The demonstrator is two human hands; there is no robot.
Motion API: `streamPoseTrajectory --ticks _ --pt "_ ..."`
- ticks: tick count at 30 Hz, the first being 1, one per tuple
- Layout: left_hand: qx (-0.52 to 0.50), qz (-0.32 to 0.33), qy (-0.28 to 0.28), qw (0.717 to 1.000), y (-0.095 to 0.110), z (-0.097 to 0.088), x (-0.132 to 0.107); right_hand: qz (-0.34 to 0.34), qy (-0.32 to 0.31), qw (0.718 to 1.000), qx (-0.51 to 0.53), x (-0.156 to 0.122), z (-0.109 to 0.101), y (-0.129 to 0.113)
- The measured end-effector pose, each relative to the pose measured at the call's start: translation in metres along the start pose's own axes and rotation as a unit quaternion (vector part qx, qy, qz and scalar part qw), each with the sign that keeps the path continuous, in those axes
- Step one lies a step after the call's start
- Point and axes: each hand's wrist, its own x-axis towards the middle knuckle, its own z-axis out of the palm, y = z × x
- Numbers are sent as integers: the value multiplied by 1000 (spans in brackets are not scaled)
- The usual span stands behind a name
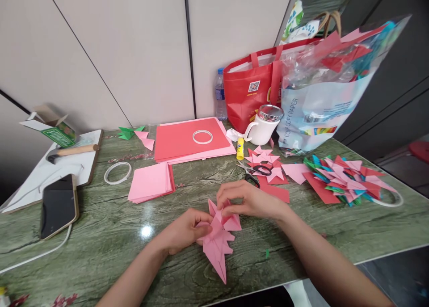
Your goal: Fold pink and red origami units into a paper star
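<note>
A pink folded-paper piece (217, 242) with several pointed tips is between my hands, just above or on the green table top. My left hand (189, 230) pinches its left side between thumb and fingers. At the upper part, my right hand (246, 199) has its thumb and fingertips closed on a fold. Beyond my right hand lie scissors (256, 170) with black handles, on pink and red folded paper stars (264, 157). A stack of pink paper squares (149, 182), with red ones under it, rests past my left hand.
Large red and pink sheets (177, 139) carry a tape roll (202, 137). Behind stand a yellow glue stick (240, 149), a white mug (263, 128), a red bag (244, 92) and a copy-paper bag (308, 115). Colourful folded pieces (348, 177) lie right; a phone (58, 206) and hammer (73, 151) left.
</note>
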Motion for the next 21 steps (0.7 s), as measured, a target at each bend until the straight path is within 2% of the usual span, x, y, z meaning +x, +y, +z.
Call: streamPoseTrajectory --ticks 12,17,21 --pt "-67 -32 25 997 -3 0 2 31 -52 998 -17 -2 -4 -3" --pt "-66 -29 46 996 -3 0 2 60 -45 996 -57 -2 -4 0" --pt "-64 -23 43 997 -3 0 2 113 -23 992 -45 -2 1 4"
